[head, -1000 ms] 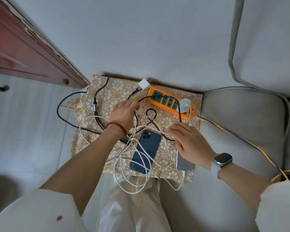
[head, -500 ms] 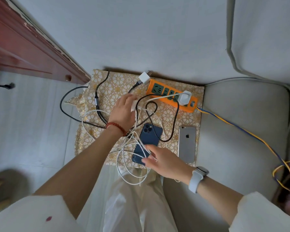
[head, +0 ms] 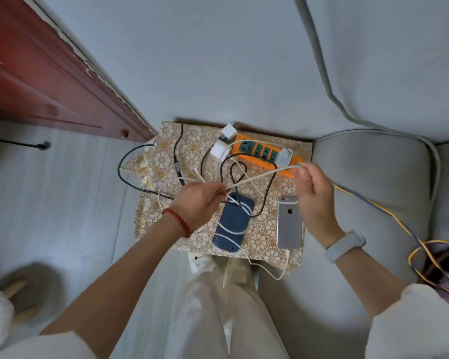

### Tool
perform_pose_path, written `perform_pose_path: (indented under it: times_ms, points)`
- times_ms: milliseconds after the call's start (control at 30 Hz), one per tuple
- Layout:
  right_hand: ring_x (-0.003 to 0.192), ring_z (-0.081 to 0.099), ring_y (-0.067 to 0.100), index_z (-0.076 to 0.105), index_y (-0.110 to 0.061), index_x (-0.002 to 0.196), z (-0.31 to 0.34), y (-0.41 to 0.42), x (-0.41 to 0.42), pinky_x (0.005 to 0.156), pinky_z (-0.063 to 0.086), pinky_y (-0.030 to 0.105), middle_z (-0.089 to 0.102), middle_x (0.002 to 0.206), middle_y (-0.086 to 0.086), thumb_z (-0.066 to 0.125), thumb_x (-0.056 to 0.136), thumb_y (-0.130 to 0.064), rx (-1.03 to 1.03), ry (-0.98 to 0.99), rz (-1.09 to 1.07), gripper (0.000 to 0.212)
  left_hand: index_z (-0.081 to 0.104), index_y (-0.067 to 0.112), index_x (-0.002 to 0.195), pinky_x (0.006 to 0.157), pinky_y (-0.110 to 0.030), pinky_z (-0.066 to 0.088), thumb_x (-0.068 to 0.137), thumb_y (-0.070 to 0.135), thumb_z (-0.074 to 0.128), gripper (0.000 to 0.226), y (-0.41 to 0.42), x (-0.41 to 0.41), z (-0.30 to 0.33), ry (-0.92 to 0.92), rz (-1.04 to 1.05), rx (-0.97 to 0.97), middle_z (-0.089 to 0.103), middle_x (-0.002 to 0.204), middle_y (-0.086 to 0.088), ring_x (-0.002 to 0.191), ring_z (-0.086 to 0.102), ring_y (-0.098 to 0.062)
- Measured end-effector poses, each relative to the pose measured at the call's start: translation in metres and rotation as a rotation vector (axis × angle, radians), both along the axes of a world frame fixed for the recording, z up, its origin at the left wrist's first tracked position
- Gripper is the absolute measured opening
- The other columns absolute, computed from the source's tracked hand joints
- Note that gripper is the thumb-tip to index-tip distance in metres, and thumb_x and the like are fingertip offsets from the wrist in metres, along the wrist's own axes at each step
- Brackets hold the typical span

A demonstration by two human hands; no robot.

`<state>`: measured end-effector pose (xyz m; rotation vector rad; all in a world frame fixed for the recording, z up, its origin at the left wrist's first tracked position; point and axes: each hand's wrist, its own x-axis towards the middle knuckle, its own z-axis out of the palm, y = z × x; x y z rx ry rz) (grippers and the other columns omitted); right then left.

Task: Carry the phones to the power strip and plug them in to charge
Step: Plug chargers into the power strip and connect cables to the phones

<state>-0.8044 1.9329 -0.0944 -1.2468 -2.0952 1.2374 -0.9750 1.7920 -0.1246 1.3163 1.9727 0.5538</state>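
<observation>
both hands pinch a taut white cable

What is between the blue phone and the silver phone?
In the head view, between the blue phone and the silver phone lies flowery cloth, crossed by a loop of the black cable. The phones do not touch.

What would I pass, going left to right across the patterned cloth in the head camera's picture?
Left hand pinching the white cable → dark blue phone → silver phone → right hand holding the cable's other end.
</observation>
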Motion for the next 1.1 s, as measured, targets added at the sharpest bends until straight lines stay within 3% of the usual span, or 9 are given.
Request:
perform_pose_path:
  times_ms: [133,233,333,433,533,800,933,1033,1100]
  points:
    - [0.075,0.05,0.015,0.058,0.001,0.106,0.013,0.001,-0.013,0.068,0.038,0.011,0.058,0.088,0.0,0.039,0.095,-0.003,0.023,-0.017,-0.063,0.023,0.063,0.012,0.098,0.073,-0.034,0.054,0.092,0.022,0.048,0.019,0.007,-0.016,0.03,-0.015,0.146,-0.019,0.069,0.082,-0.003,0.072,0.064,-0.021]
    - [0.104,0.051,0.029,0.056,0.0,0.115,0.037,-0.001,-0.02,0.093,0.038,0.031,0.058,0.11,0.017,0.046,0.087,0.001,0.28,-0.168,0.002,0.029,0.065,0.01,0.094,0.071,-0.037,0.056,0.09,0.021,0.053,0.017,0.007,-0.017,0.063,-0.129,0.297,0.029,0.07,0.077,0.004,0.075,0.068,-0.023]
    - [0.095,0.052,0.018,0.055,0.0,0.106,0.063,-0.015,-0.028,0.087,0.041,0.021,0.056,0.101,0.014,0.05,0.085,-0.001,0.341,0.002,0.108,0.022,0.064,0.002,0.094,0.067,-0.027,0.057,0.088,0.016,0.054,0.017,0.01,-0.013,0.094,-0.418,0.46,0.064,0.069,0.072,0.006,0.068,0.069,-0.013]
    - [0.095,0.053,0.006,0.053,-0.01,0.115,0.085,-0.036,-0.039,0.078,0.044,0.01,0.056,0.105,-0.003,0.049,0.091,-0.011,-0.154,-0.034,0.396,0.025,0.06,0.007,0.085,0.062,-0.025,0.058,0.089,0.013,0.052,0.011,0.018,-0.018,0.123,-0.797,0.657,0.116,0.071,0.064,0.0,0.063,0.07,-0.012]
    - [0.1,0.058,0.012,0.055,-0.018,0.113,0.091,-0.05,-0.045,0.087,0.046,0.024,0.06,0.103,-0.011,0.05,0.091,-0.018,-0.487,-0.067,0.556,0.022,0.059,0.008,0.079,0.057,-0.026,0.059,0.089,0.011,0.052,0.012,0.021,-0.026,0.146,-0.884,0.77,0.18,0.07,0.057,0.001,0.058,0.069,-0.015]
    - [0.089,0.06,0.038,0.056,-0.019,0.087,0.083,-0.04,-0.025,0.084,0.051,0.049,0.064,0.093,0.011,0.048,0.092,-0.016,-0.33,-0.288,0.586,0.01,0.059,0.001,0.083,0.058,-0.027,0.058,0.089,0.01,0.05,0.013,-0.01,-0.055,0.139,-1.08,1.102,0.371,0.071,0.066,-0.005,0.062,0.07,-0.018]
    - [0.079,0.066,0.031,0.056,-0.018,0.079,0.086,-0.028,-0.019,0.071,0.059,0.031,0.065,0.08,0.009,0.045,0.093,-0.008,-0.494,-0.067,0.376,0.02,0.056,0.002,0.109,0.072,-0.03,0.058,0.09,0.024,0.049,0.03,-0.012,-0.032,0.111,-1.015,1.01,0.19,0.068,0.103,-0.01,0.085,0.068,-0.02]
    - [0.075,0.07,0.025,0.064,-0.02,0.086,0.102,-0.024,-0.033,0.064,0.059,0.029,0.068,0.072,0.005,0.049,0.091,-0.011,-0.641,0.169,0.284,0.018,0.038,0.016,0.132,0.094,-0.029,0.044,0.082,0.044,0.049,0.058,-0.011,0.006,0.099,-0.999,0.707,0.014,0.052,0.128,0.005,0.112,0.053,-0.012]
    - [0.072,0.07,0.024,0.067,-0.022,0.085,0.115,-0.016,-0.045,0.061,0.058,0.03,0.07,0.069,0.003,0.053,0.089,-0.013,-0.662,0.275,0.235,0.017,0.035,0.016,0.135,0.095,-0.022,0.044,0.088,0.028,0.049,0.05,-0.015,0.037,0.091,-0.81,0.394,0.023,0.05,0.125,0.011,0.11,0.051,-0.005]
